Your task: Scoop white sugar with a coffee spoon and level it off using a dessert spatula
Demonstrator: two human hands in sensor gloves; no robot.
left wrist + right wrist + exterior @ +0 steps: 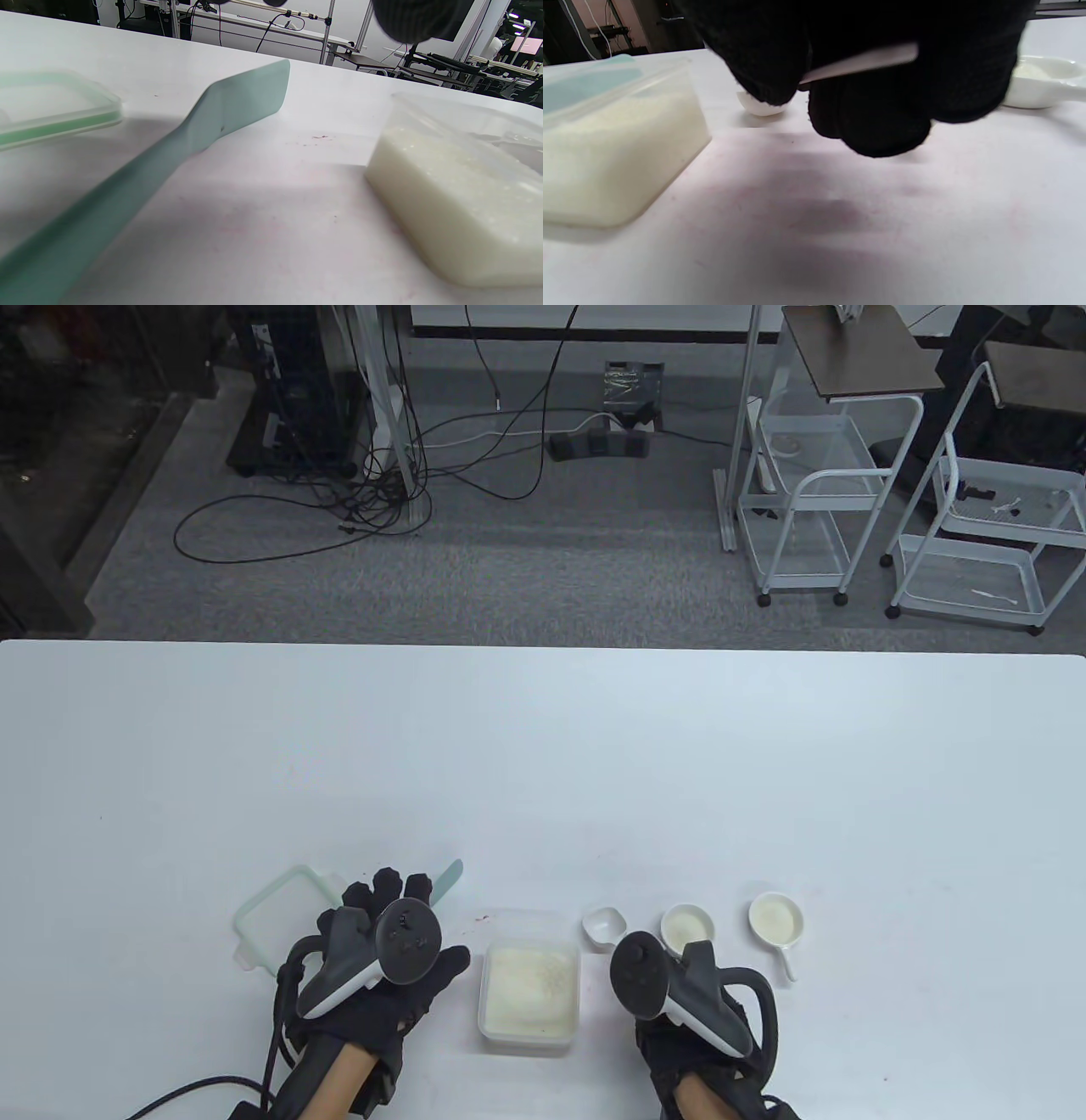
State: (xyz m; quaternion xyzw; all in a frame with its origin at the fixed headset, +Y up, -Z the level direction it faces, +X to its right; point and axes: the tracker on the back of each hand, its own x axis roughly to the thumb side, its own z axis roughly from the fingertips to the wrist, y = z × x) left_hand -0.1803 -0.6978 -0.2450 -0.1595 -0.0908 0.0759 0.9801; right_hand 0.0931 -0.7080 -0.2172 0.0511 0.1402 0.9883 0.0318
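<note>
A clear tub of white sugar (530, 993) stands between my hands; it also shows in the left wrist view (458, 190) and the right wrist view (615, 140). The green dessert spatula (450, 878) lies on the table under my left hand (407, 916), whose fingers are spread above it without gripping; in the left wrist view the spatula (178, 140) runs from the bottom left corner. My right hand (657, 959) pinches the flat handle of the white coffee spoon (861, 61). The spoon's bowl (604, 926) rests on the table right of the tub.
The tub's green-rimmed lid (271, 908) lies left of my left hand. Two small white handled dishes (687, 925) (776, 918) stand right of the spoon. The table's front edge is close behind my hands.
</note>
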